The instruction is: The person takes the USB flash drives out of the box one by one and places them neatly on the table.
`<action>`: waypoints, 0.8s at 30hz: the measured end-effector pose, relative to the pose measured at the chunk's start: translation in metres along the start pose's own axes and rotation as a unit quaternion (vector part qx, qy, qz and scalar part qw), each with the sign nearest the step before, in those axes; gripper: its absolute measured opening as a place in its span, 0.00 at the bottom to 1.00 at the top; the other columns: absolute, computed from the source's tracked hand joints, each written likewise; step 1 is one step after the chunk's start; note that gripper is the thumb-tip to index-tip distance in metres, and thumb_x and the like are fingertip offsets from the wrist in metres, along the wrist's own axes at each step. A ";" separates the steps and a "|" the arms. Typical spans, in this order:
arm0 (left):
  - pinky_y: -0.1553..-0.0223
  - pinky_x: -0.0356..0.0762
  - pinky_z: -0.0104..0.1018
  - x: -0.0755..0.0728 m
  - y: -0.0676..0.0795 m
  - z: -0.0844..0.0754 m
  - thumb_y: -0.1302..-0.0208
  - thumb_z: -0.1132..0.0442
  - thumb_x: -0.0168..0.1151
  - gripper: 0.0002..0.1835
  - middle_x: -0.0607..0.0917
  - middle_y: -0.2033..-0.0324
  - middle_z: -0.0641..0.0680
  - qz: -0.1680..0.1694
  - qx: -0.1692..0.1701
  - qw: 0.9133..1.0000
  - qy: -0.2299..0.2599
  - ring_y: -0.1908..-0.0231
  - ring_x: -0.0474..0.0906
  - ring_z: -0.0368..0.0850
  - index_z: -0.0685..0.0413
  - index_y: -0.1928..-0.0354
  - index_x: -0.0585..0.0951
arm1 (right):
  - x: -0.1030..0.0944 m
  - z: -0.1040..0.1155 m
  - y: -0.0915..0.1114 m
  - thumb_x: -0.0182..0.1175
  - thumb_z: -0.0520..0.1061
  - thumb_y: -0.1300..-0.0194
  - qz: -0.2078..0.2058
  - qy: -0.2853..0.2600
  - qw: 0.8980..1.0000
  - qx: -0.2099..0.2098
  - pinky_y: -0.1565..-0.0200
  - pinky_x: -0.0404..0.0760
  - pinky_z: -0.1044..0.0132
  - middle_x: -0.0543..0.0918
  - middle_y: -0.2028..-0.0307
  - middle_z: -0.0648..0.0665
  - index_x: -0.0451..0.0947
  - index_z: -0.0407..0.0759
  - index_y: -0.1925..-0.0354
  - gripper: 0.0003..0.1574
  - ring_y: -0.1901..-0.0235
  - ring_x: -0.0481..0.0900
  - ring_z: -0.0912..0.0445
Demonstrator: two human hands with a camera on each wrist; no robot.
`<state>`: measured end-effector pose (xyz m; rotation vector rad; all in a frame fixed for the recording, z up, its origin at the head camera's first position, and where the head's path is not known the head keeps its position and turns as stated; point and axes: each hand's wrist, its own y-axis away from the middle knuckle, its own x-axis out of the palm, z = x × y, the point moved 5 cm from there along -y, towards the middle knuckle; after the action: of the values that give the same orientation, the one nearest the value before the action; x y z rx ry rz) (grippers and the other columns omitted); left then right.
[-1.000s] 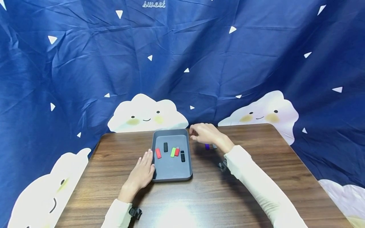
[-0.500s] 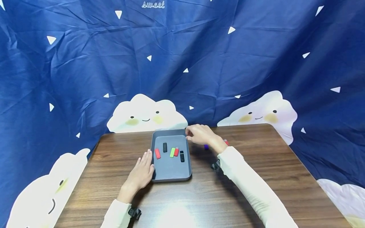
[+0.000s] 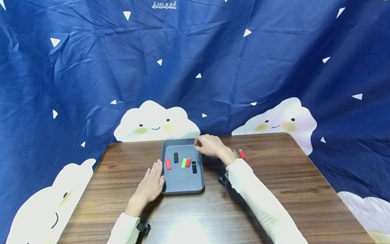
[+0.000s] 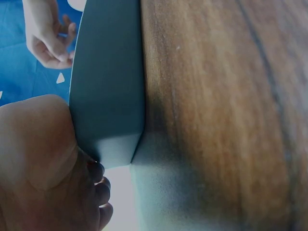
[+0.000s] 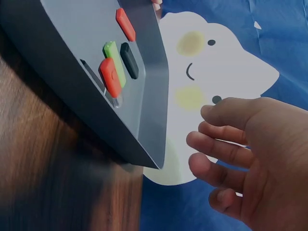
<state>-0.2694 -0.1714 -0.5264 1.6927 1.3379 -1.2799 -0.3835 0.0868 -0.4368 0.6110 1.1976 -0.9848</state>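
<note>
A grey tray [image 3: 182, 184] on the table holds several USB flash drives. Among them lie a red flash drive [image 3: 168, 164] at the left, a black flash drive [image 3: 176, 157], a green flash drive [image 3: 184, 163] beside a red one with a clear end [image 5: 110, 79], and a black flash drive [image 3: 194, 167] at the right. Along the tray's left wall my left hand [image 3: 151, 183] rests with straight fingers. My right hand [image 3: 209, 145] hovers over the far right rim. Its fingers are loosely bent, and nothing shows between thumb and fingertips in the right wrist view.
Beyond the right wrist, a red flash drive [image 3: 242, 154] and a greyish one [image 3: 234, 153], partly covered by the arm, lie on the wooden table [image 3: 289, 176]. A blue curtain [image 3: 170, 84] with cloud prints hangs behind the table's far edge.
My right hand has moved left, from beside the tray to over its rim. The red flash drive on the table has come into view, while the purple one is now hidden. The left hand stays put.
</note>
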 end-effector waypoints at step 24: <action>0.18 0.53 0.65 0.002 -0.001 0.001 0.17 0.60 0.45 0.34 0.56 0.17 0.68 0.003 0.003 1.000 -0.007 0.17 0.54 0.66 0.71 0.18 0.54 | 0.030 0.012 -0.007 0.66 0.55 0.26 0.044 0.007 0.999 0.023 0.58 0.82 0.57 0.86 0.59 0.52 0.85 0.49 0.46 0.17 0.62 0.81 0.55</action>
<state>-0.2705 -0.1714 -0.5281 1.6868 1.3209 -1.2922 -0.3823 0.0643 -0.4612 0.7019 1.1540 -0.9361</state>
